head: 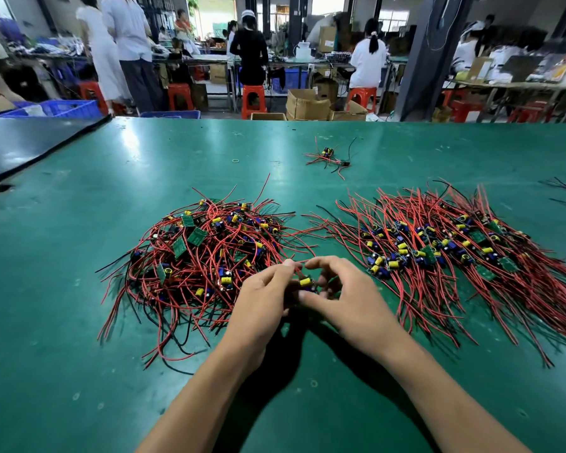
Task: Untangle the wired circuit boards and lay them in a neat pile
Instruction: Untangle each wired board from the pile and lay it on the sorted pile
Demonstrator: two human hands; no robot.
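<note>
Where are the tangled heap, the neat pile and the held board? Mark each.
tangled heap (206,256), head view, its middle.
neat pile (445,253), head view, its middle.
held board (305,282), head view, its yellow capacitor.

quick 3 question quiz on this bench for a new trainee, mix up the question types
1. True or false: the left hand and the right hand hold one circuit board between them.
2. The neat pile lies: A) to the right of the hands B) to the left of the hands C) on a stool.
3. Fill in: most wires in the tangled heap are ___.

Key: 1 true; 2 A; 3 red.
</note>
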